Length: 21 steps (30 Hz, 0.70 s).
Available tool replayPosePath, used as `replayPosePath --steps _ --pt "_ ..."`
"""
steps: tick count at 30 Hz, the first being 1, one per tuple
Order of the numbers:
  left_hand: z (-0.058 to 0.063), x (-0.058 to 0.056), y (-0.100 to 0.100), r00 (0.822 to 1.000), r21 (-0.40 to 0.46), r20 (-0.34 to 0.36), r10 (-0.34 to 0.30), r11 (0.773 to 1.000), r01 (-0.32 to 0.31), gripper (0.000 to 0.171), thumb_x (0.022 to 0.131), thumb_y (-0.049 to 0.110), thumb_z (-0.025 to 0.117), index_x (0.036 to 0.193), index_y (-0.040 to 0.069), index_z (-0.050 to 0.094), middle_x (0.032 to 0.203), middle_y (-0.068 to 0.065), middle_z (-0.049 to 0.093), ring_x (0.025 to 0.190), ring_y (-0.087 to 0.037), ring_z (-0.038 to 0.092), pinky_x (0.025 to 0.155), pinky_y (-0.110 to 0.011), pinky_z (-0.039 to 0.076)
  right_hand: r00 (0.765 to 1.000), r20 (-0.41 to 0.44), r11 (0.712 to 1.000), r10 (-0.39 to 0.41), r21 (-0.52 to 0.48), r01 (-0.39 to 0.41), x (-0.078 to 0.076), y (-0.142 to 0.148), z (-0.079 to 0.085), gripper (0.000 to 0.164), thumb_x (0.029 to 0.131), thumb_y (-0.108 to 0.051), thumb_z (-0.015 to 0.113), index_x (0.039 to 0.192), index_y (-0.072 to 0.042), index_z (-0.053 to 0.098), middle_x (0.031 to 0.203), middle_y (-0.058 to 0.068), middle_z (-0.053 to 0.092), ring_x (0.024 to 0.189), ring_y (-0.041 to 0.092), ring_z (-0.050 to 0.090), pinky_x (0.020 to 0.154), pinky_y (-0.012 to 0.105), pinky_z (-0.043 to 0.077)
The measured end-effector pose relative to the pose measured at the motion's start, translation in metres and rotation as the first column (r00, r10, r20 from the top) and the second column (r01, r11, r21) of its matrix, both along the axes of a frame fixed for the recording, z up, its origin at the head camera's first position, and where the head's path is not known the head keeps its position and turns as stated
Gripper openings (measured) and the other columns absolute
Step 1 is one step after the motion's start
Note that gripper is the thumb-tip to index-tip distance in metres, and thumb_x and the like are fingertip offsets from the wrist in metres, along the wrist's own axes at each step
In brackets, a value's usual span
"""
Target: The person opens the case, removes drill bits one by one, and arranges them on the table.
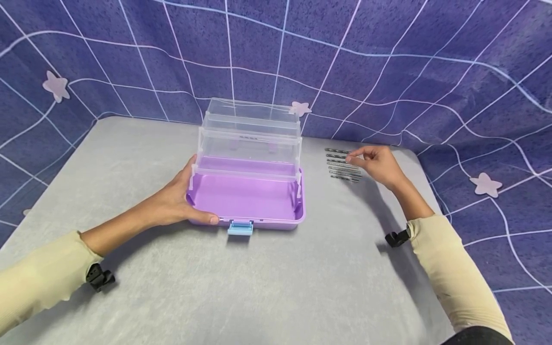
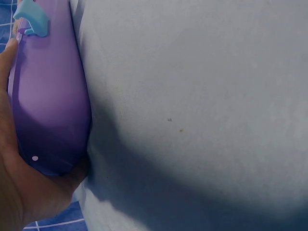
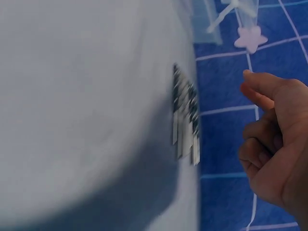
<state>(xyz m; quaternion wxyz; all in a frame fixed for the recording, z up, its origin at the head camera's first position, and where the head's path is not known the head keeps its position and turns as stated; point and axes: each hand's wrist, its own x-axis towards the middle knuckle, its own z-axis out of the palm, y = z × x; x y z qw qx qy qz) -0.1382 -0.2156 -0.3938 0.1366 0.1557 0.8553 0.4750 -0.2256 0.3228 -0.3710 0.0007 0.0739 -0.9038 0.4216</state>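
My left hand grips the left end of an open purple toolbox, its thumb along the front rim and its fingers round the side. In the left wrist view, the box's purple wall sits against the palm. My right hand is bent over a row of metal drill bits, thumb and forefinger close together with nothing visible between them. The right wrist view shows that hand raised beside the drill bits, the other fingers curled in.
Clear tiered trays stand raised at the back of the box, with small dark bits in one. A light blue latch hangs at the front. The grey tabletop meets a blue gridded cloth behind.
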Motion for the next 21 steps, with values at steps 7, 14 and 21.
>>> replayPosePath --steps 7,14,21 --pt "-0.001 -0.001 0.000 1.000 -0.010 -0.001 0.000 1.000 0.000 0.167 0.067 0.032 0.113 0.182 0.033 -0.009 0.179 -0.019 0.033 0.149 -0.040 0.054 0.131 -0.073 0.035 0.999 -0.011 0.999 0.035 -0.009 -0.035 -0.014 -0.031 0.023 0.029 0.100 -0.030 0.087 0.117 -0.006 0.087 0.061 -0.013 0.044 0.058 0.005 0.037 0.057 0.030 0.036" --pt "-0.003 -0.002 0.001 1.000 0.048 -0.006 0.001 0.999 -0.001 0.163 0.065 0.027 0.114 0.181 0.041 -0.001 0.175 -0.010 0.041 0.143 -0.039 0.061 0.127 -0.068 0.042 0.995 -0.030 0.995 0.100 -0.015 -0.100 -0.023 -0.067 0.043 0.026 0.100 -0.033 0.087 0.115 -0.011 0.089 0.062 -0.012 0.045 0.060 0.006 0.038 0.059 0.029 0.037" --pt "-0.003 -0.002 0.001 1.000 0.056 -0.014 -0.004 0.998 0.005 0.161 0.066 0.026 0.113 0.180 0.045 0.002 0.172 -0.008 0.044 0.142 -0.037 0.061 0.126 -0.067 0.043 0.986 -0.051 0.986 0.160 -0.027 -0.162 -0.032 -0.099 0.052 0.024 0.101 -0.032 0.085 0.114 -0.012 0.089 0.060 -0.012 0.041 0.059 0.006 0.036 0.059 0.028 0.036"
